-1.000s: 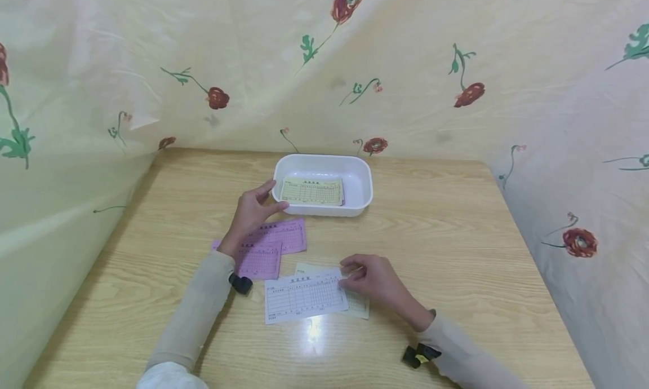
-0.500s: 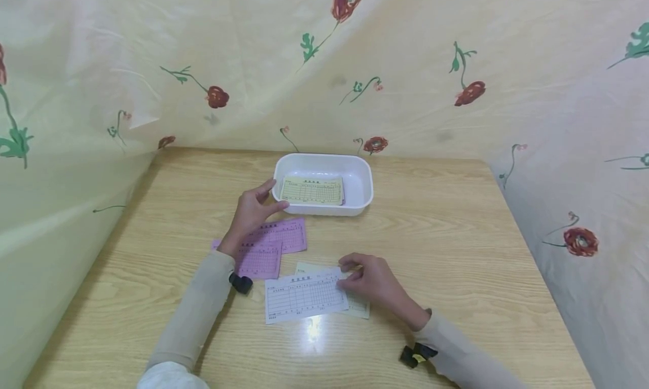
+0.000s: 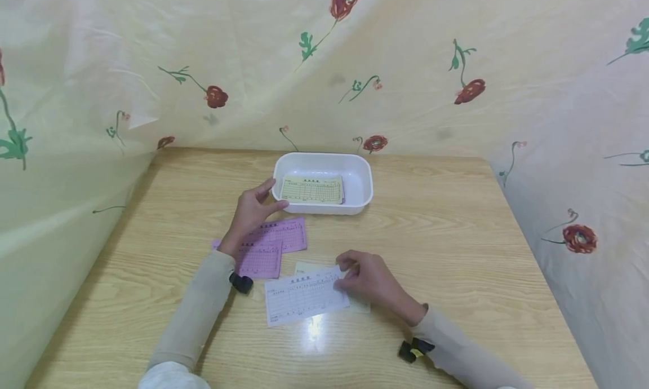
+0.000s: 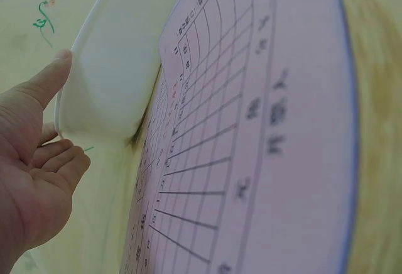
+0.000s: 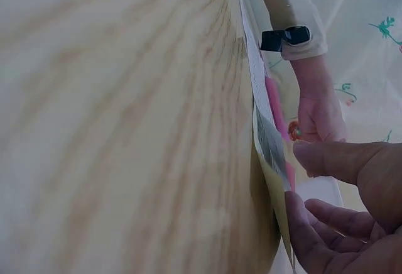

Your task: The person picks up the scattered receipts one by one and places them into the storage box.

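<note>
At the left end of a white plastic tray (image 3: 359, 189), my left hand (image 3: 249, 211) grips the rim, thumb at the front corner. Inside the tray lies a pale yellow printed slip (image 3: 311, 190), with a bit of purple showing under its edge. My right hand (image 3: 372, 279) pinches the right edge of a white printed form slip (image 3: 304, 296), seen nearly edge-on in the right wrist view. Partly covered by it is another pale yellow slip (image 3: 361, 306). Two purple slips (image 3: 262, 260) lie overlapping beneath my left wrist, and one fills much of the left wrist view.
All of this sits on a wood-grain table (image 3: 446, 225). A pale cloth with printed red flowers (image 3: 375, 143) hangs behind the table and along both sides. A small black device (image 3: 240, 283) is strapped to each wrist.
My right hand has shifted slightly left and up, and the white slip has tilted a little with it. The left hand and the tray hold their place.
</note>
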Demonstrator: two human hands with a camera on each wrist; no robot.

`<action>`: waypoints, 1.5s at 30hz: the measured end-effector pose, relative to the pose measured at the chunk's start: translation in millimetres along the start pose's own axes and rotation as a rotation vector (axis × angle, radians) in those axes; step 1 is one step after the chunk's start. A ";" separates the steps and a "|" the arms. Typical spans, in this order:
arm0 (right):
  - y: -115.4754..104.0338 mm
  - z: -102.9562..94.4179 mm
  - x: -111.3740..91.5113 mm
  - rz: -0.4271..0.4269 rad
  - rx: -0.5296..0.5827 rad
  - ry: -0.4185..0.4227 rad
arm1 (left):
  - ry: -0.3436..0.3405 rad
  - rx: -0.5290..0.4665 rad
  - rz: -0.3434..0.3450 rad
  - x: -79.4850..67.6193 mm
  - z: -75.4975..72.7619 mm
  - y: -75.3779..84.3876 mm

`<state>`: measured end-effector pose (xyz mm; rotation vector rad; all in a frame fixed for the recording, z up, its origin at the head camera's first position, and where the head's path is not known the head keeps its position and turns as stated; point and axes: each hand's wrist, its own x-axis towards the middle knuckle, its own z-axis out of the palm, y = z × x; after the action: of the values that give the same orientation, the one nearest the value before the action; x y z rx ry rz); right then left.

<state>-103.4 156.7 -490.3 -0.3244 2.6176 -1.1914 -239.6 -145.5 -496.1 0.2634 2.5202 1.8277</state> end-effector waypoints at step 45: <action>2.7 -20.8 1.7 -0.068 -0.004 -0.075 | 0.003 0.000 0.009 0.6 0.0 -0.1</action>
<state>-111.7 172.6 -479.4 -0.4531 2.5637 -1.1716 -240.3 -145.4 -496.1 0.2732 2.5246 1.8327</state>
